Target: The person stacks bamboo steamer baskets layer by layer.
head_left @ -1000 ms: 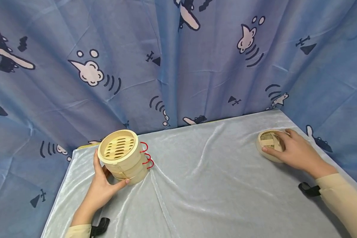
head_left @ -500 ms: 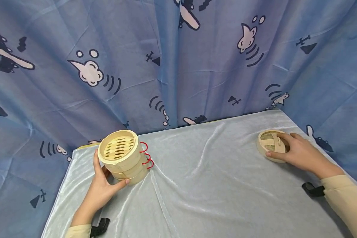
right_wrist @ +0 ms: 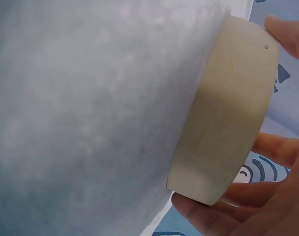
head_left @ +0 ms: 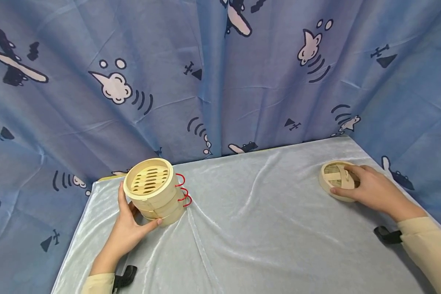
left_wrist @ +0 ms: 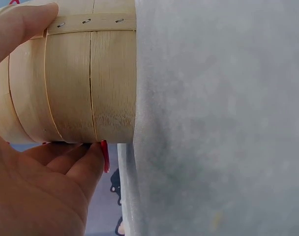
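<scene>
On the left of the table stands a stack of round bamboo steamer baskets (head_left: 163, 204), its slatted inside facing up and red loops on its right side. My left hand (head_left: 126, 232) holds the stack from the near left, thumb across the front and fingers round the far side. In the left wrist view the fingers (left_wrist: 85, 167) curve under the stack's wall, close to a red loop. At the table's right lies a bamboo steamer lid (head_left: 330, 176) with a strap handle on top. My right hand (head_left: 376, 190) grips its rim; the right wrist view shows several fingertips (right_wrist: 189, 204) against the lid's side.
A pale grey velvety cloth (head_left: 250, 228) with creases covers the table. Blue curtains (head_left: 161, 36) with printed planes and clouds hang along the back and both sides. Each wrist wears a black device (head_left: 387, 234).
My right hand has shifted slightly to the right on the lid, showing more of its strap handle. The left hand keeps its hold on the stack. The head view has tilted a little.
</scene>
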Action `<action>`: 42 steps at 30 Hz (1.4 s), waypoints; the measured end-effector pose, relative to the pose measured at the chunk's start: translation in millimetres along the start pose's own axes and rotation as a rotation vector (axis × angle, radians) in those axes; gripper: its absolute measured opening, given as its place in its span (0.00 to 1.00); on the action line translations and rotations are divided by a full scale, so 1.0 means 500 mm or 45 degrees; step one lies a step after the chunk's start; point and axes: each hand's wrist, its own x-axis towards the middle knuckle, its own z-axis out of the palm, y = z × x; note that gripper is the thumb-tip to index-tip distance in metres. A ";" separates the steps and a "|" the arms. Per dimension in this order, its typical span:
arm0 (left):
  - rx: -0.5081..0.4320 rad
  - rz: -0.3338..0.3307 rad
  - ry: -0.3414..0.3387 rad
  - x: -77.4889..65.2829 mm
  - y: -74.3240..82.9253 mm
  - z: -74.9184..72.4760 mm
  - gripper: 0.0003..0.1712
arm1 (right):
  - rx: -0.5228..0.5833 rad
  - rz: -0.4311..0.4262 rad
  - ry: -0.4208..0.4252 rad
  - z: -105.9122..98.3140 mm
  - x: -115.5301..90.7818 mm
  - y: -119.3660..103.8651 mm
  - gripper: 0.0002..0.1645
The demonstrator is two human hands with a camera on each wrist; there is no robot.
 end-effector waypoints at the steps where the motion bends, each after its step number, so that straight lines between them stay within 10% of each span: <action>1: -0.001 -0.002 -0.002 0.000 0.000 0.000 0.91 | 0.000 0.001 0.000 0.000 0.000 0.000 0.75; 42: -0.033 -0.028 -0.025 -0.001 -0.002 -0.003 0.91 | 0.012 -0.471 0.222 -0.001 0.071 -0.253 0.55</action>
